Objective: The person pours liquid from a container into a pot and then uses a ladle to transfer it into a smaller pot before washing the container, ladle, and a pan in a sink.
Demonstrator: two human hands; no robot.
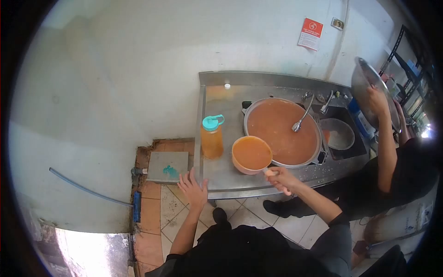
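My right hand (pixel 281 181) is wrapped around the handle of a round dipper (pixel 252 154) full of orange-brown liquid. The dipper is level, close over the steel counter, and overlaps the near-left rim of a big round pot (pixel 318 150) holding similar liquid. My left hand (pixel 194 188) has its fingers spread at the counter's front left corner, holding nothing. Just beyond it on the counter stands an upright bottle (pixel 212 142) with a turquoise lid, filled with orange liquid.
Two faucets (pixel 302 121) rise behind the pot, one bent over it. At right, a sink (pixel 360 147) holds a round metal vessel (pixel 339 135). A co-worker's hand (pixel 378 99) grips a large metal bowl (pixel 362 87). A small white cap (pixel 227 86) lies at the back.
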